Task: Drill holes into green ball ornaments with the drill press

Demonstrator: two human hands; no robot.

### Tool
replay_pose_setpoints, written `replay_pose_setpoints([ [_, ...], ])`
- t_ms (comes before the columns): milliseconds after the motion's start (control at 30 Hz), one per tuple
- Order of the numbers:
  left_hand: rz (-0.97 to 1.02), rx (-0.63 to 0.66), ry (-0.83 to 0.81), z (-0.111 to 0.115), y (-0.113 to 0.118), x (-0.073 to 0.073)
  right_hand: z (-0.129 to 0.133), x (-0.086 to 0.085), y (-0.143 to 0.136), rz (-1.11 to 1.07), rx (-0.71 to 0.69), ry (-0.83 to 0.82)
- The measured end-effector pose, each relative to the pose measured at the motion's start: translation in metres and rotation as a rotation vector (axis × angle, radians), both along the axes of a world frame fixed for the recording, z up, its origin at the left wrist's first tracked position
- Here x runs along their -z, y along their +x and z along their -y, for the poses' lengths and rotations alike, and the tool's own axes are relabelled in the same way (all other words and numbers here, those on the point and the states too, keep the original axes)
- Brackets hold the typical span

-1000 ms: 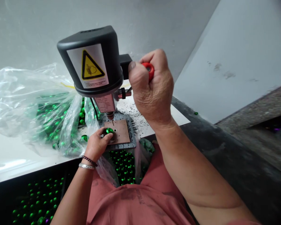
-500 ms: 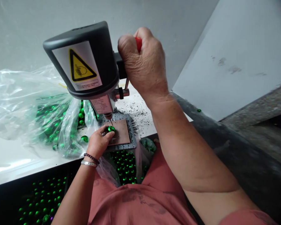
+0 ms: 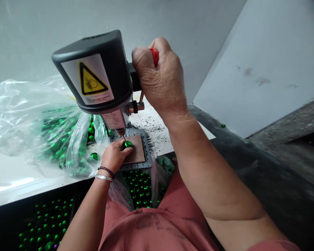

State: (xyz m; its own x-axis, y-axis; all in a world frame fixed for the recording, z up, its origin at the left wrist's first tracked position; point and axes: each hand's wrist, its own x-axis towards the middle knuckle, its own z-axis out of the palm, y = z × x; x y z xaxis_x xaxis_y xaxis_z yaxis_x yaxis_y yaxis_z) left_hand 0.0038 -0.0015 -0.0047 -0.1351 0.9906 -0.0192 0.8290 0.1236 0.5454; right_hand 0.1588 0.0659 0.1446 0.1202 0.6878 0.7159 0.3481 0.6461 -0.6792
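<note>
My left hand (image 3: 115, 154) pinches a shiny green ball (image 3: 127, 144) between thumb and fingers, over a brown square board (image 3: 137, 153). The board lies on the grey metal base (image 3: 148, 159) of a bench drill press (image 3: 94, 69). The thin drill bit (image 3: 125, 138) comes down at the ball; I cannot tell whether it has gone in. High on the right, my right hand (image 3: 161, 78) is wrapped round the red-knobbed lever (image 3: 155, 56) of the press. A yellow warning sign marks the black motor cover.
Left of the press, a clear plastic bag (image 3: 21, 111) of green balls lies on the white table (image 3: 10, 174). One loose ball (image 3: 94, 156) sits beside it. Dark shavings (image 3: 157, 127) litter the table behind the base. More balls (image 3: 140, 188) fill a bag by my lap.
My left hand has moved slightly right with the ball, which now sits under the drill bit. My right hand and the drill head appear a little lower in view.
</note>
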Motion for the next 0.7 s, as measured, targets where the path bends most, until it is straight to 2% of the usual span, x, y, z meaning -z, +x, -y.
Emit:
replay_pose_setpoints([
  [167, 0.079, -0.026, 0.027, 0.001, -0.001, 0.006, 0.021, 0.010, 0.004, -0.001, 0.009, 0.095],
  [400, 0.036, 0.001, 0.051, 0.003, 0.001, 0.006, 0.056, 0.040, 0.008, 0.118, 0.156, 0.177],
  [700, -0.006, 0.046, 0.041, 0.004, 0.000, 0.005, 0.064, 0.070, 0.003, 0.148, 0.239, 0.292],
])
